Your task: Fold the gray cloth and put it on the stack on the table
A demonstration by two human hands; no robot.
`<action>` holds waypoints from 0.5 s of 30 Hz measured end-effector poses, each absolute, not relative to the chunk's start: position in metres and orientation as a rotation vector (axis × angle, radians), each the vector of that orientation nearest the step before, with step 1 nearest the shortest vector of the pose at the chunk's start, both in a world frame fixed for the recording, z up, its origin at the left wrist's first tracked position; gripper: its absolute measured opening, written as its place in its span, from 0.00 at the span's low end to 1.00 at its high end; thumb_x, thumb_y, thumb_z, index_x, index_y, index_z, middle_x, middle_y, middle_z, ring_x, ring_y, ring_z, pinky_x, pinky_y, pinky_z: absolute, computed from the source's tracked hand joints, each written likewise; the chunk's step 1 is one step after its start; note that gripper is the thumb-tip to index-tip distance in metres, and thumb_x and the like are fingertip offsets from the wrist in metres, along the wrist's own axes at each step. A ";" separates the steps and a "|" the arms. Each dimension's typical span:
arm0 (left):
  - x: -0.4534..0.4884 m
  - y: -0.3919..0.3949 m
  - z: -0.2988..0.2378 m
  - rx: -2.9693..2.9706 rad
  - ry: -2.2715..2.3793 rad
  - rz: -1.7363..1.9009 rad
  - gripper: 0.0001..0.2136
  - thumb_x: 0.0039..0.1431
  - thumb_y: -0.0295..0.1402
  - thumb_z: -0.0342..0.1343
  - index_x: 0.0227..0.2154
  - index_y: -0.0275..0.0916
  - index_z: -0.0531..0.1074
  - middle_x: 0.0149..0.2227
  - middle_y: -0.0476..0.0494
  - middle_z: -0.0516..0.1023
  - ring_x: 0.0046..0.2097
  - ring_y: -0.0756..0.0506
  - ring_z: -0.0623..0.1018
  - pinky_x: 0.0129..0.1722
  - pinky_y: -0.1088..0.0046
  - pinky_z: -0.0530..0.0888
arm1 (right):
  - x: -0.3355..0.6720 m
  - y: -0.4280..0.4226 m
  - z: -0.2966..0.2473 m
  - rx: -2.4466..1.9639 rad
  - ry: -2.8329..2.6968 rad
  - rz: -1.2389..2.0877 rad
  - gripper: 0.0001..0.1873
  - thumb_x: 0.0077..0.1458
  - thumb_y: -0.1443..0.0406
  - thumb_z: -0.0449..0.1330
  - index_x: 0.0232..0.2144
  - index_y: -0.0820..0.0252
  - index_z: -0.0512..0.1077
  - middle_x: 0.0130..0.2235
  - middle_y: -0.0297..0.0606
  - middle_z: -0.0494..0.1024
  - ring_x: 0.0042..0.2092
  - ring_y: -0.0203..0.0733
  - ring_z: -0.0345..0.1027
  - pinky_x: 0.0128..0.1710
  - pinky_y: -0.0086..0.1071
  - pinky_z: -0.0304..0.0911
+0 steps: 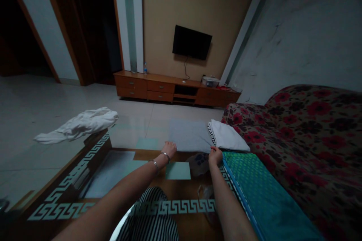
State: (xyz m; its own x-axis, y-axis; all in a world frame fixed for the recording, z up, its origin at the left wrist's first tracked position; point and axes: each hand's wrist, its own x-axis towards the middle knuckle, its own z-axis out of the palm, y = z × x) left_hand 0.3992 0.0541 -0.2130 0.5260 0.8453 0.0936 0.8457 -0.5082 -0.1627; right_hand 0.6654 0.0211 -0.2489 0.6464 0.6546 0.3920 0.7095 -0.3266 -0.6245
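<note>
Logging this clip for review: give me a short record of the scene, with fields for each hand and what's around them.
Left hand: at the edge of a grey folded cloth
Right hand: at the edge of a folded white cloth
Nearby: teal quilted blanket, glass table with key-pattern border
Rest: red floral sofa, wall-mounted TV, wooden TV cabinet

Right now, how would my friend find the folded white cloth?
Find the sofa with big red flowers. On the glass-topped table beside it, look by the right hand. The folded white cloth there has a black-patterned edge, unlike the plain grey one beside it.
</note>
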 end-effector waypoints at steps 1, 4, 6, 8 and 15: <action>0.399 0.051 -0.213 -2.579 -1.444 0.000 0.14 0.60 0.19 0.44 0.42 0.25 0.73 0.40 0.26 0.76 0.44 0.37 0.76 0.45 0.58 0.70 | 0.662 0.016 -0.247 -2.059 -1.058 -0.103 0.22 0.51 0.70 0.46 0.38 0.67 0.78 0.41 0.56 0.77 0.45 0.54 0.69 0.46 0.41 0.61; 0.397 0.047 -0.212 -2.593 -1.445 -0.004 0.13 0.59 0.18 0.45 0.43 0.26 0.72 0.40 0.27 0.75 0.43 0.38 0.75 0.42 0.61 0.71 | 0.649 0.001 -0.246 -2.033 -1.208 -0.195 0.24 0.55 0.70 0.44 0.47 0.63 0.75 0.54 0.56 0.71 0.55 0.55 0.62 0.52 0.44 0.56; 0.396 0.047 -0.211 -2.608 -1.444 -0.012 0.13 0.59 0.19 0.44 0.43 0.27 0.71 0.39 0.28 0.74 0.43 0.39 0.75 0.41 0.63 0.70 | 0.642 -0.006 -0.247 -2.020 -1.419 -0.260 0.26 0.57 0.71 0.43 0.51 0.58 0.73 0.57 0.50 0.69 0.59 0.52 0.58 0.55 0.43 0.53; 0.396 0.046 -0.211 -2.627 -1.446 -0.017 0.13 0.59 0.19 0.44 0.43 0.27 0.71 0.39 0.28 0.74 0.42 0.39 0.75 0.40 0.63 0.70 | 0.638 -0.012 -0.250 -2.059 -1.578 -0.289 0.27 0.57 0.73 0.42 0.53 0.58 0.71 0.57 0.48 0.70 0.59 0.50 0.59 0.55 0.41 0.53; 0.374 0.030 -0.214 -2.744 -1.447 -0.057 0.14 0.60 0.21 0.47 0.47 0.31 0.71 0.47 0.29 0.73 0.46 0.41 0.73 0.47 0.63 0.69 | 0.640 -0.032 -0.261 -2.240 -1.593 -0.382 0.25 0.58 0.73 0.43 0.54 0.69 0.69 0.55 0.54 0.70 0.57 0.50 0.61 0.51 0.37 0.57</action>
State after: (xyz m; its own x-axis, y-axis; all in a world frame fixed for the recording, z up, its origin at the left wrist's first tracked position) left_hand 0.3742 0.0300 -0.2136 0.5646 0.8238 0.0510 0.8252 -0.5645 -0.0175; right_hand 0.6402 -0.0319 -0.2615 0.3262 0.8467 0.4203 0.9453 -0.2964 -0.1364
